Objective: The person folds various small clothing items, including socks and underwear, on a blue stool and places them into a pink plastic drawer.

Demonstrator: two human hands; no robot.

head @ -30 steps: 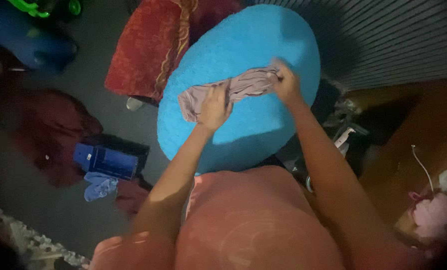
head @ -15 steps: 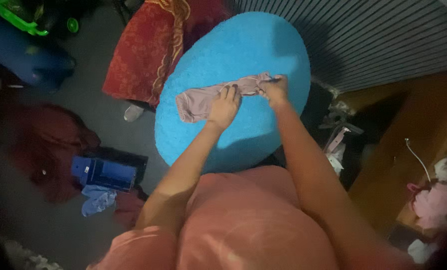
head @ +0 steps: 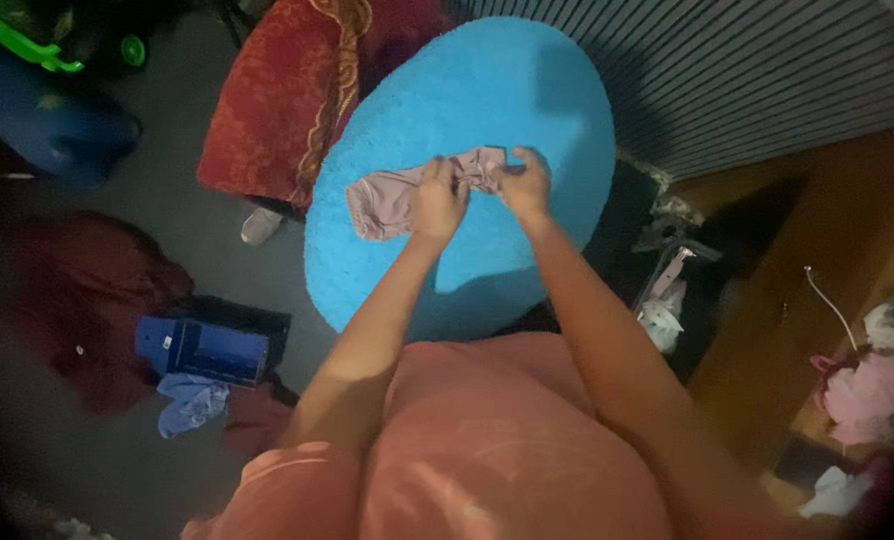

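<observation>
A small mauve-grey cloth (head: 387, 200) lies crumpled on a round, fluffy bright blue surface (head: 527, 90). My left hand (head: 437, 205) presses on the cloth's middle, fingers closed over it. My right hand (head: 525, 182) pinches the cloth's right end, which is folded in toward the left hand. The two hands sit close together, almost touching. The cloth's left end sticks out free past my left hand.
A red patterned fabric (head: 272, 90) lies beside the blue surface at upper left. On the dark floor sit a blue box (head: 202, 348), a light blue rag (head: 189, 402) and dark red clothing (head: 77, 300). A striped surface (head: 767, 70) is upper right; pink items (head: 867, 390) at right.
My right hand has moved left, folding the cloth's right end in toward my left hand. The cloth is shorter and more bunched than a second ago.
</observation>
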